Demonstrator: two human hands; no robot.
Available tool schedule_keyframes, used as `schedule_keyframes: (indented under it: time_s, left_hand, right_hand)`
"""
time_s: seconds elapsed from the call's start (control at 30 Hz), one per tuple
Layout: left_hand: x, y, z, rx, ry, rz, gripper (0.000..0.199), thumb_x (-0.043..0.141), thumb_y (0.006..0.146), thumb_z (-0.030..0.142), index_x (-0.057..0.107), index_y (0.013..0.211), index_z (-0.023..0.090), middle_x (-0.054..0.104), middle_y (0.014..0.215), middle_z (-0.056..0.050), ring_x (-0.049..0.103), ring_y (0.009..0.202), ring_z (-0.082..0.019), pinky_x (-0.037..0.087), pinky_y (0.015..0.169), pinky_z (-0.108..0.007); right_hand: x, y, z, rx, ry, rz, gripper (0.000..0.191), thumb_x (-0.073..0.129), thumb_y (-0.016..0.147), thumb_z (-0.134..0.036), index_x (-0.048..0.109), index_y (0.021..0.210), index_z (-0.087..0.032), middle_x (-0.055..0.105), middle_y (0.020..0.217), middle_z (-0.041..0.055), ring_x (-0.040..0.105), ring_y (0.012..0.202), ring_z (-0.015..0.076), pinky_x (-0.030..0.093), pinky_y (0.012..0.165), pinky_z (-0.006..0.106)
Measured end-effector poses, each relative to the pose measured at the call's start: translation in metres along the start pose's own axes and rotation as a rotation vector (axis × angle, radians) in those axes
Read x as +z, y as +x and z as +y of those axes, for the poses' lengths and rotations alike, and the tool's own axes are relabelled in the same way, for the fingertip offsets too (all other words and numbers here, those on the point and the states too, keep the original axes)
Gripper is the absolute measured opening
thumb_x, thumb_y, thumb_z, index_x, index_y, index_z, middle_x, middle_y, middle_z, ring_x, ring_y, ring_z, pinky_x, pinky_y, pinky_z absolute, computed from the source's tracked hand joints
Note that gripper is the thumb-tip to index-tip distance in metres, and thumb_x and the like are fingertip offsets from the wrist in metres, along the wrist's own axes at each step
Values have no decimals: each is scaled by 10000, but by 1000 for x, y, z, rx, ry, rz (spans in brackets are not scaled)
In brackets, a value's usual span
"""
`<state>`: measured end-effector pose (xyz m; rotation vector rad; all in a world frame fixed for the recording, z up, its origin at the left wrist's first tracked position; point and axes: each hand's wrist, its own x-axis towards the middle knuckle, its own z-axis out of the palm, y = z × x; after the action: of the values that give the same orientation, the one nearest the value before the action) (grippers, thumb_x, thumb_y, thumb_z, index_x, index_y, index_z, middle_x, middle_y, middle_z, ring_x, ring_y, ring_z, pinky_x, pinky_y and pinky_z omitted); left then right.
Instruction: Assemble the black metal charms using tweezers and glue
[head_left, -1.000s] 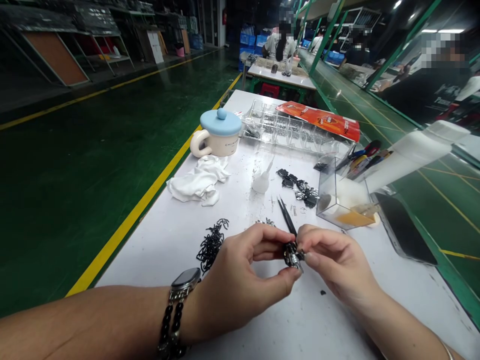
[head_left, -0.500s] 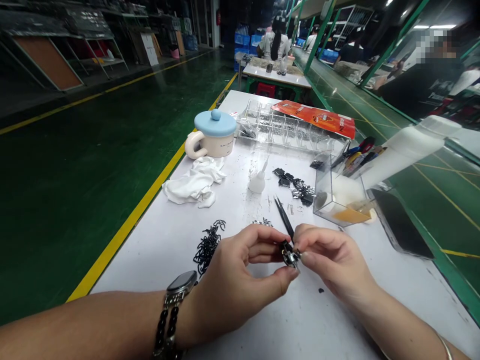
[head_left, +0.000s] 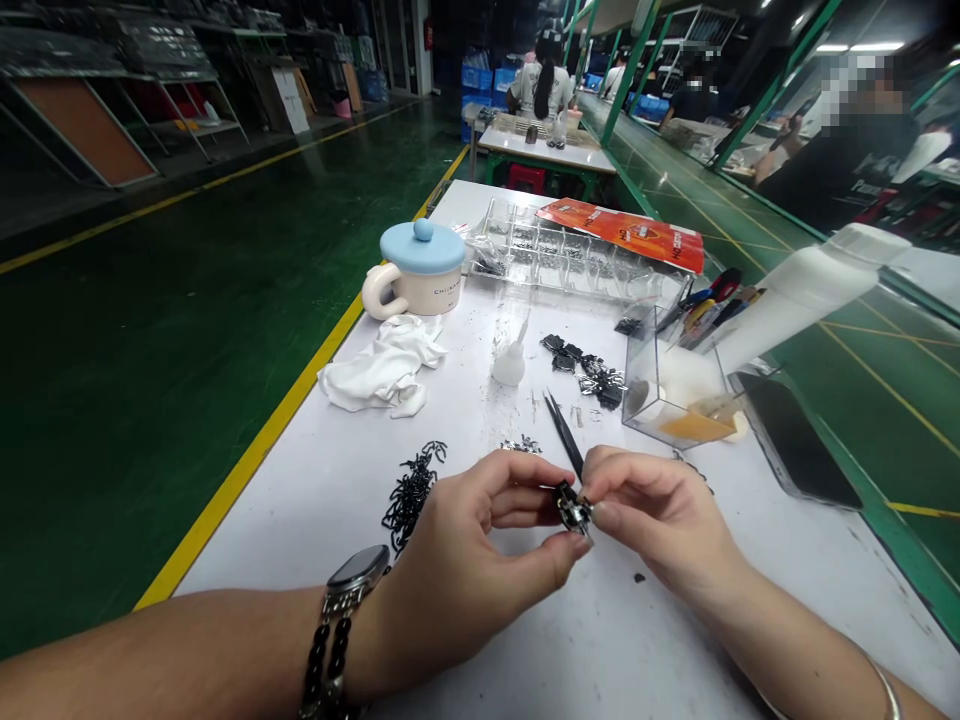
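Note:
Between the fingertips of my left hand [head_left: 487, 550] is a small black and silver part [head_left: 574, 508]. The thumb and index finger of my right hand [head_left: 667, 515] are pinched at the right side of this part; whether they hold a separate tiny piece is hidden. Black tweezers [head_left: 564, 435] lie just beyond the fingertips. A pile of small black curved pieces [head_left: 409, 497] is left of my left hand, and small silver pieces [head_left: 520, 445] lie behind it. Farther back are several black parts [head_left: 585, 368] in a loose cluster.
A white dropper bottle [head_left: 510, 362], white cloth [head_left: 386, 368] and lidded mug [head_left: 435, 290] stand or lie on the left. Behind is a clear compartment tray [head_left: 551, 272] with an orange sheet [head_left: 626, 232]. On the right are a clear holder [head_left: 667, 430] and phone [head_left: 799, 440]. People sit beyond.
The view has shifted slightly. Both hands keep nearly the same pose around the small part, with the right fingertips still against it.

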<state>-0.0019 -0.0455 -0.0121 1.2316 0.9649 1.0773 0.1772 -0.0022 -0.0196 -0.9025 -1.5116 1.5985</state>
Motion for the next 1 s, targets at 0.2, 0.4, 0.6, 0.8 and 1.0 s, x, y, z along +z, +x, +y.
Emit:
schedule_keyframes:
  time_s: [0.2,0.4,0.6,0.8,1.0]
  left_hand:
    - [1,3,0,-11,-5,5,288,691,753,178,559,1008,155,679,996,-39,665,910,-157,559,844,-241]
    - [0,1,-1,10,-2,-1,303,699,750,177,565,1021,157,686,980,-32,668,904,-148,559,837,-218]
    - [1,1,-3,27,-8,-2,303,705,741,154,584,1018,154,696,960,-37,673,904,-164,565,834,-231]
    - [2,2,-7,71,-33,0,288,701,735,111,597,997,172,691,969,-29,674,898,-162,565,843,-249]
    - [0,1,-10,129,-76,-10,335,691,726,46,597,993,226,658,1070,-7,652,966,-170,559,855,-262]
  right_hand:
    - [1,-2,-2,-4,-68,21,25,692,726,-237,691,751,-234,532,646,-3,497,604,99,387,516,234]
    - [1,-5,-9,-85,-241,50,12,690,728,-230,696,725,-220,526,590,-11,482,568,86,384,517,228]
    - [0,-7,-13,-72,-296,36,27,674,752,-242,686,729,-235,522,584,-27,473,568,63,364,496,195]
    - [2,-10,-15,-54,-295,46,53,657,770,-264,669,723,-242,546,614,-35,475,577,55,375,518,188]
    - [5,-11,-16,-39,-288,77,41,664,755,-274,662,739,-237,541,622,-33,476,591,71,388,540,206]
